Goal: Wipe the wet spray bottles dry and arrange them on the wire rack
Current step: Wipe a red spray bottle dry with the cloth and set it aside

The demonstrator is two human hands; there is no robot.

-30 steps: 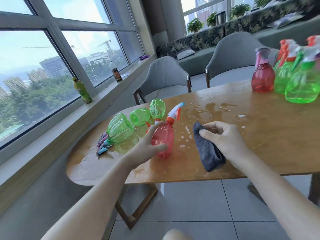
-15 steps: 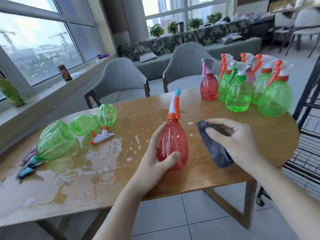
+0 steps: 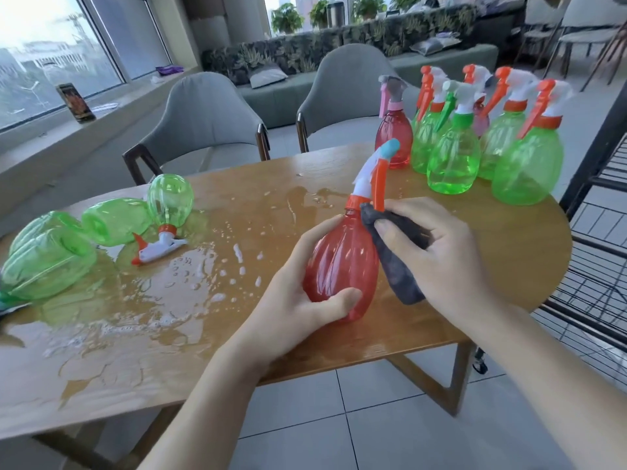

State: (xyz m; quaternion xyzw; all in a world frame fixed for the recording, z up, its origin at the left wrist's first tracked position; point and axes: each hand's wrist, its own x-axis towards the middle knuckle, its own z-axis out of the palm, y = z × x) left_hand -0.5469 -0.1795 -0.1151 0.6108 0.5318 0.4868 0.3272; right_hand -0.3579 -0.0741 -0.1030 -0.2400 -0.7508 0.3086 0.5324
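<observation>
Since a moment ago the right hand (image 3: 441, 252) has brought the dark cloth (image 3: 397, 262) against the red spray bottle (image 3: 342, 262), pinching it at the neck. Left hand (image 3: 305, 296) grips the bottle's belly, thumb in front, fingers curled behind, above the wet table (image 3: 203, 300).

Both hands (image 3: 298, 293) (image 3: 437, 256) curled, gripping.

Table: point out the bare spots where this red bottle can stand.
Free: the table strip between the right hand and the upright green bottles. Crowded: that back-right cluster, and the left end with toppled bottles in a puddle.
</observation>
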